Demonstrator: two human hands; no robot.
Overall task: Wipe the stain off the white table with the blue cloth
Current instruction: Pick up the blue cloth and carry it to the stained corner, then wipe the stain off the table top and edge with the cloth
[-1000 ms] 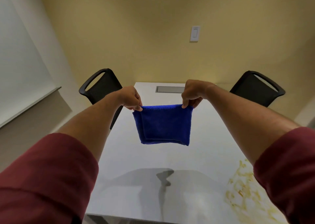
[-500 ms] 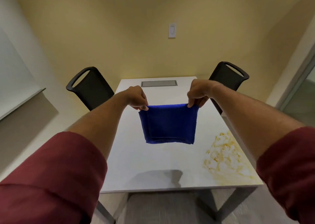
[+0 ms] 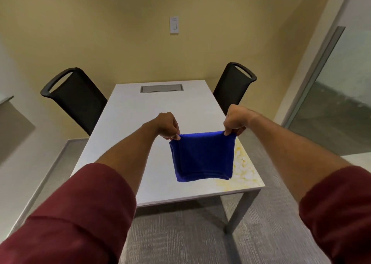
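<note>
My left hand (image 3: 167, 126) and right hand (image 3: 235, 120) each pinch one top corner of the blue cloth (image 3: 202, 157), grip closed on the fabric between thumb and fingertips. The cloth hangs folded and flat in the air above the white desk (image 3: 140, 127), not touching it. I judge that I hold it stretched this way to keep the fold square, so that a broad, even face meets the surface.

The yellow stain (image 3: 242, 169) lies at the near right corner of the desk, partly hidden behind the hanging cloth and reaching close to the right and near edges. The wipe has not yet begun.

Two black chairs flank the far end: a left chair (image 3: 74, 97) and a right chair (image 3: 233, 85). A grey hatch (image 3: 161, 88) is set into the desk near the far edge, well apart from the stain. The rest of the surface is bare, leaving open room to sweep leftward and away. Because the stain sits by two edges, strokes should probably run inward, so that residue is not pushed over the corner onto the floor (image 3: 180, 233).
</note>
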